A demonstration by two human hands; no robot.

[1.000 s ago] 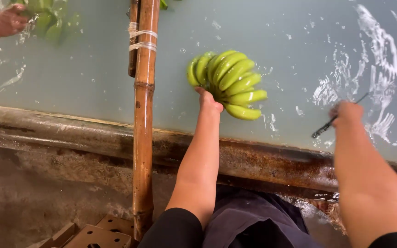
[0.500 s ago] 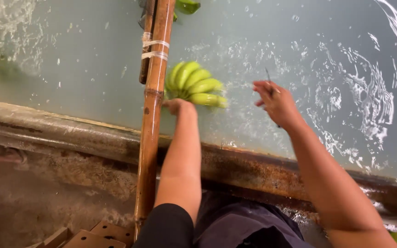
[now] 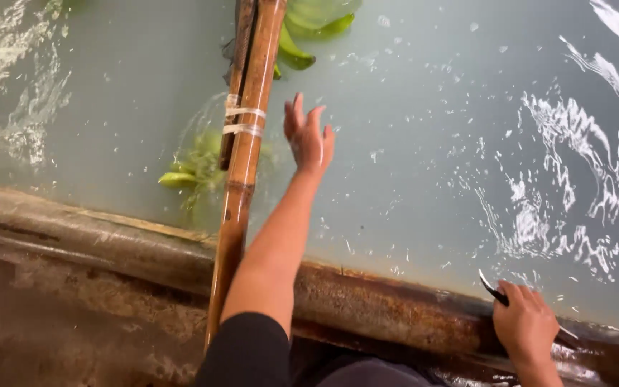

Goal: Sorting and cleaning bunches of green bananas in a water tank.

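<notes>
My left hand (image 3: 309, 136) hovers over the water with fingers spread and nothing in it, just right of a bamboo pole (image 3: 246, 143). A bunch of green bananas (image 3: 195, 168) lies half sunk in the murky water on the pole's left side. My right hand (image 3: 524, 322) rests on the rusty tank rim (image 3: 395, 304) at the lower right, closed around a small curved knife (image 3: 494, 290) whose blade points up and left.
More green bananas (image 3: 309, 25) float at the top by the pole's far end. The pole crosses the tank rim and slants down toward me. Ripples and foam cover the water at the right and upper left.
My left hand has let go of the banana bunch, which now sits underwater left of the pole. My right hand with the knife has drawn back to the tank rim.
</notes>
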